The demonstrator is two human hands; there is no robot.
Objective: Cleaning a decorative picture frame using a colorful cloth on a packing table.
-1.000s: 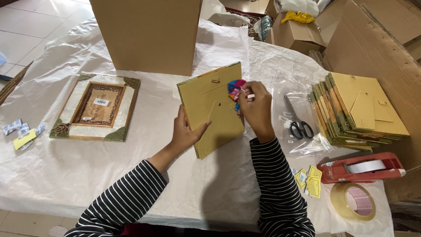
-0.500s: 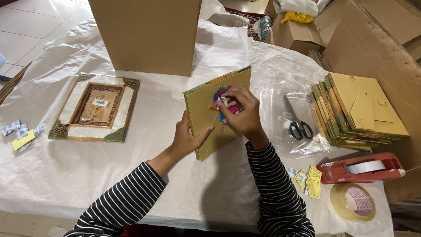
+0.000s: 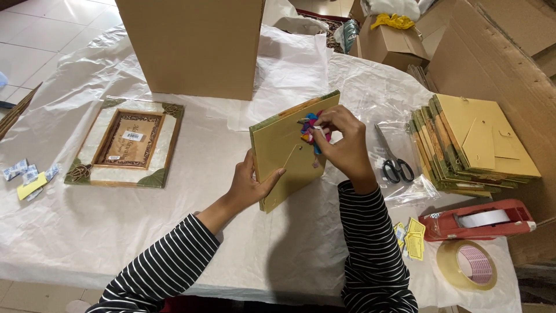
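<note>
The left hand (image 3: pixel 250 186) grips the lower left edge of a frame (image 3: pixel 289 152), thumb on its yellow back and fingers curled behind it. The frame is held up off the table (image 3: pixel 87 232), tilted, its back toward the camera and its green edge along the top. The right hand (image 3: pixel 343 145) pinches a small multicoloured tag (image 3: pixel 308 128) against the upper right of the frame's back, fingertips closed on it. Both sleeves are black with white stripes.

On the table to the left lies another frame (image 3: pixel 128 142), face up, with a pale border, green corner ornaments and a brown centre. Further left, near the table edge, lie a few small sachets (image 3: pixel 26 174) and a yellow slip. Behind the hands stands a large cardboard box (image 3: pixel 191 46).

To the right of the held frame, black-handled scissors (image 3: pixel 395 165) lie on clear plastic wrap. Just beyond them sits a stack of frames (image 3: pixel 475 145), backs up, yellow with green edges. Nearer the camera, a red tape dispenser (image 3: pixel 478 219) lies on the table, with a roll of clear tape (image 3: pixel 468 265) in front of it and several small yellow tags (image 3: pixel 411 237) to its left. Flat cardboard sheets lean at the far right, and an open box (image 3: pixel 388 40) with a yellow cloth stands at the back.
</note>
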